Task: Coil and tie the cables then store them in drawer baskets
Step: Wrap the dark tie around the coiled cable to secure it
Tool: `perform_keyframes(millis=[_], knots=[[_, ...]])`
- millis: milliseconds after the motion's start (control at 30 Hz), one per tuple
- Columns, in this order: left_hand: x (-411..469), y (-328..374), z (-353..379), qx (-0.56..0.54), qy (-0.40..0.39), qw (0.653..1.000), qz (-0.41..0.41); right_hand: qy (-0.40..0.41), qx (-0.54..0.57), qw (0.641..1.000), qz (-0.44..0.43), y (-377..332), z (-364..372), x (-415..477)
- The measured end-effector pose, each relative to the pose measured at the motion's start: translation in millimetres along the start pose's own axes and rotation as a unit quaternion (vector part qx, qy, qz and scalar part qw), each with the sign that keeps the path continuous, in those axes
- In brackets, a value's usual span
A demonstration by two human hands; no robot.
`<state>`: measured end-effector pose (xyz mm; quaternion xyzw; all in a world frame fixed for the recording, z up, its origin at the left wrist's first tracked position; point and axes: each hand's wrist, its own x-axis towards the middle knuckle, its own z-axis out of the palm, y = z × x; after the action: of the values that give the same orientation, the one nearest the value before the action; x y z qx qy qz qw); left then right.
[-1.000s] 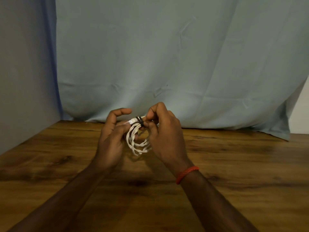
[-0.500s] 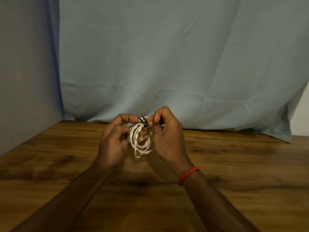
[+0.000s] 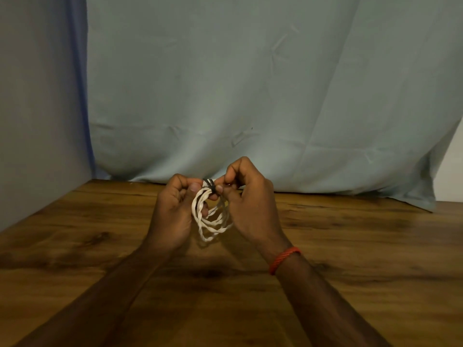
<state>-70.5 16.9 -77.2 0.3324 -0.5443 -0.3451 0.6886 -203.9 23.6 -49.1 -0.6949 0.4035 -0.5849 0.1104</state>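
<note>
Above the wooden tabletop (image 3: 350, 246), toward the middle of its far edge, the left hand (image 3: 172, 214) curls its thumb and fingers round the top of a coiled white cable (image 3: 211, 222). It pinches the loops together so that they hang below in a loose bunch, clear of the wood. A dark tie (image 3: 210, 185) crosses the gathered strands just right of that thumb. The right hand (image 3: 250, 204), with a red band (image 3: 284, 259) on its wrist, pinches at the tie with curled fingertips. Whether it holds a free end or the wrap itself is too small to tell.

The step in hand looks like fastening the tie. To do it well, the left pinch belongs close beside the tie so that no loop slips out. The right hand should draw the wrap snug across every strand and secure it before either grip loosens. The lower loops hang unevenly, so a slack tie would likely let them spill. No drawer basket is in view.
</note>
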Motion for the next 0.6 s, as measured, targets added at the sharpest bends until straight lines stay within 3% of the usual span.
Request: perform_keyframes(millis=[167, 300, 600], knots=[[-1.2, -1.1, 1.9, -0.014, 0.014, 1.0, -0.015, -0.019, -0.153, 0.982, -0.104, -2.2, -1.9, -0.4], [1.0, 2.5, 1.0, -0.069, 0.009, 0.997, -0.042, -0.072, -0.174, 0.973, -0.133, 0.4, -3.8, 1.8], [0.6, -1.3, -4.7, -0.059, -0.054, 0.997, 0.011, -0.106, -0.101, 0.989, -0.006, -7.5, -9.7, 5.4]])
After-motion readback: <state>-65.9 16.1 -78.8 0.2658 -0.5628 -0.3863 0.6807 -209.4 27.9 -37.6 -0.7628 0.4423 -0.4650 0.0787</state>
